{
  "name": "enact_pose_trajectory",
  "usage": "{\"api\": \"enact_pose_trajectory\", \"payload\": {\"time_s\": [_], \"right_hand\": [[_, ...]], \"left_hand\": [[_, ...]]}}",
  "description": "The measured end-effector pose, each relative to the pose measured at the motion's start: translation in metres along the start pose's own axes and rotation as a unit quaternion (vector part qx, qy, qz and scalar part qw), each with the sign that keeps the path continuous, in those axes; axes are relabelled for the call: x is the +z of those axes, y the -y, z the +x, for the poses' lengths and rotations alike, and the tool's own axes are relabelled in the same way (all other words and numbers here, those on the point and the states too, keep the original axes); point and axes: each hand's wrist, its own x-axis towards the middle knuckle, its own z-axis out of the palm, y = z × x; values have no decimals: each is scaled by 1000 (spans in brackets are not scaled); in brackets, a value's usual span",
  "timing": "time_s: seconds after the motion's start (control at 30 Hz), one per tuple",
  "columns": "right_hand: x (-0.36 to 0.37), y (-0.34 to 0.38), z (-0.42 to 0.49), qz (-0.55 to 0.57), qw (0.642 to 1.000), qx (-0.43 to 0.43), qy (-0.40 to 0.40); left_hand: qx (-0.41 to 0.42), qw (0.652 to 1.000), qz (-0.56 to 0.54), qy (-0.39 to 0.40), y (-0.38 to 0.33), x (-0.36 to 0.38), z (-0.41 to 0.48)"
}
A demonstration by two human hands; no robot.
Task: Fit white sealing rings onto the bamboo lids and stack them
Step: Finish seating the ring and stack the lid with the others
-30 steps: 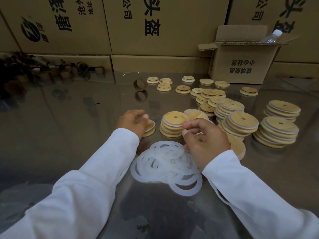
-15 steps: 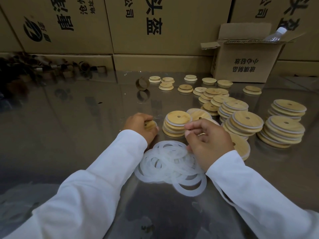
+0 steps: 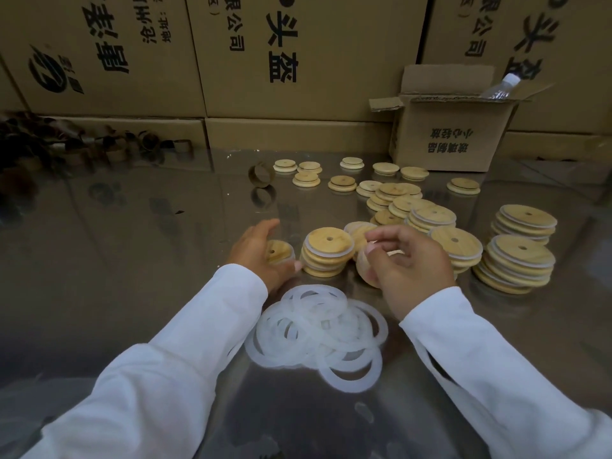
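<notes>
Spotter: Since half a second ago your left hand [image 3: 261,256] has uncurled. Its fingers now stretch out straight over the small round bamboo lid with a centre hole [image 3: 280,251] that it was cupping.

Checker: Agreed. That lid lies on the shiny reflective worktop [image 3: 132,276], just left of the short stack of ringed bamboo lids [image 3: 326,256]. Your thumb tip sits by the lid's near edge; I cannot tell whether it touches.

Spotter: Your right hand [image 3: 410,266] is curled, fingers bent round a tilted bamboo lid [image 3: 366,271], just right of that short stack.

Checker: Thumb and forefinger are pinched together above it. Something pale sits in the pinch — ring or fingernail, I cannot tell.

Spotter: Your loose heap of translucent white sealing rings [image 3: 318,329] lies on the worktop between your white sleeves [image 3: 165,376], nearer you than both hands.

Checker: Four taller stacks of ringed lids [image 3: 516,263] stand to your right. Bare bamboo lids [image 3: 342,184] are scattered behind them, toward the open brown cardboard box [image 3: 450,140] with a clear plastic bottle [image 3: 500,89] poking out. A brown cardboard hoop [image 3: 261,173] stands on edge further back — before the wall of printed cartons [image 3: 298,54].
</notes>
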Motion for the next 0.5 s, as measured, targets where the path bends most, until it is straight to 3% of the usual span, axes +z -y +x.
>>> {"api": "enact_pose_trajectory", "payload": {"time_s": [0.1, 0.2, 0.33, 0.5], "right_hand": [[-17, 8, 24, -4, 998, -22, -62], [-41, 15, 68, -102, 989, -24, -101], [-55, 7, 128, -236, 967, 92, -39], [-50, -11, 160, -364, 923, 115, 36]], "left_hand": [[29, 998, -36, -40, -4, -1, -2], [95, 986, -71, -118, -6, 0, -1], [111, 979, -97, -142, -3, 3, 1], [108, 974, -136, -143, 2, 9, 5]]}}
